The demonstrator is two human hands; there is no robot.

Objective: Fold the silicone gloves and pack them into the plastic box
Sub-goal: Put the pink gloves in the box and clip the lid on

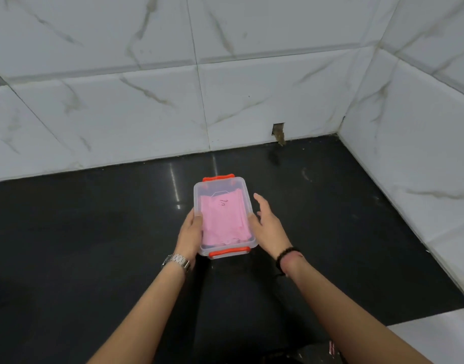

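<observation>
On the black table (94,245), just ahead of me at twelve o'clock, sits the plastic box (223,186), clear-walled with an orange latch (229,252) at its near end and another at the far end. The lid looks to be on, and through it I see the pink silicone gloves (220,219) lying folded flat inside, filling most of the floor of the box.

From the head view, my left hand (190,232) is wrapped on the box's nine o'clock wall, thumb on the top rim, so that grip is closed on the box. My right hand (267,222) is at three o'clock, fingers spread and loose; the heel seems to touch the rim, but I cannot tell whether it bears on it.

I judge the load light: thin plastic and soft silicone. The walls will probably flex if squeezed at mid-length, and the glossy surface may slip, so I would hold at the corners or under the rim. The gloves are limp and springy and may push up on the lid, so the latches want pressing at each end. The packing seems nearly done.
</observation>
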